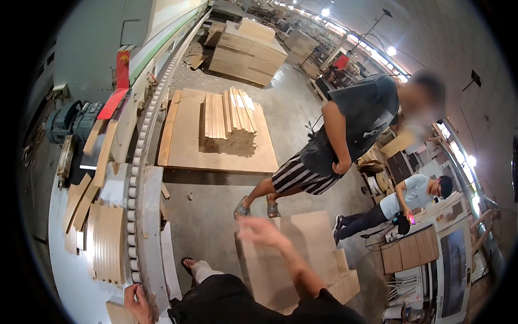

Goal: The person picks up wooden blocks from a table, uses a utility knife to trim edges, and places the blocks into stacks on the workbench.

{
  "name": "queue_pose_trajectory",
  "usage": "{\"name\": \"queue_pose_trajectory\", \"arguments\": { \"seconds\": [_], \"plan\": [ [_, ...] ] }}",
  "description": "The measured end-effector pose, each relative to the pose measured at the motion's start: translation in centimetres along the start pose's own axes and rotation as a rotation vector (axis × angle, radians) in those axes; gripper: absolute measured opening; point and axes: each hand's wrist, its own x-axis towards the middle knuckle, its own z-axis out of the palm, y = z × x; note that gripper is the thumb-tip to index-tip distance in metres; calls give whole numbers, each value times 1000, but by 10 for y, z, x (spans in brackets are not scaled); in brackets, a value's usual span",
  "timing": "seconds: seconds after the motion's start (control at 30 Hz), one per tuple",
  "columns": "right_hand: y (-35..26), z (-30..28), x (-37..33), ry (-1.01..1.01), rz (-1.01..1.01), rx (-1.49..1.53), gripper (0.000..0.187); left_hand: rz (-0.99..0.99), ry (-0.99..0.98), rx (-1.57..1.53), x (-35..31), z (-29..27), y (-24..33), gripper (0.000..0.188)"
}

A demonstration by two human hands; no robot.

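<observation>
My left hand (139, 304) is at the near end of the roller track (133, 227), its fingers loosely bent and apart. No object shows in it. A pale wood piece (117, 312) lies just beside it. My right hand (261, 232) is stretched forward above a stack of flat boards (302, 237), blurred by motion, with nothing visible in it. A row of pale wood strips (107, 243) lies on the white machine table left of the rollers, with several loose strips (81, 202) just beyond.
Ahead, stacked wood strips (229, 119) sit on a large board (186, 146). A person in dark clothes (350, 124) stands close on the right; another in light blue (410, 197) is farther right. A motor (70, 121) and red bracket (120, 86) are on the left. Panel stacks (245, 54) stand behind.
</observation>
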Motion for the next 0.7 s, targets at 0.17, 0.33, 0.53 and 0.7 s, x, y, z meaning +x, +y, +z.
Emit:
{"name": "queue_pose_trajectory", "arguments": {
  "seconds": [0.17, 0.33, 0.53, 0.7],
  "plan": [
    [6, -123, 29, 815, 217, -300, 35, 46, -31, 169, 39, 22, -10, 34],
    [-21, -185, 39, 1527, 27, -515, 66, 57, 18, 118, 48, 26, 11, 37],
    [61, -121, 89, 1074, 95, -607, 65, 123, 71, -92, 53, 69, 4, 15],
    [13, 220, 147, -558, 199, 309, 64, 318, 79, 334, 63, 51, 41, 23]
  ]
}}
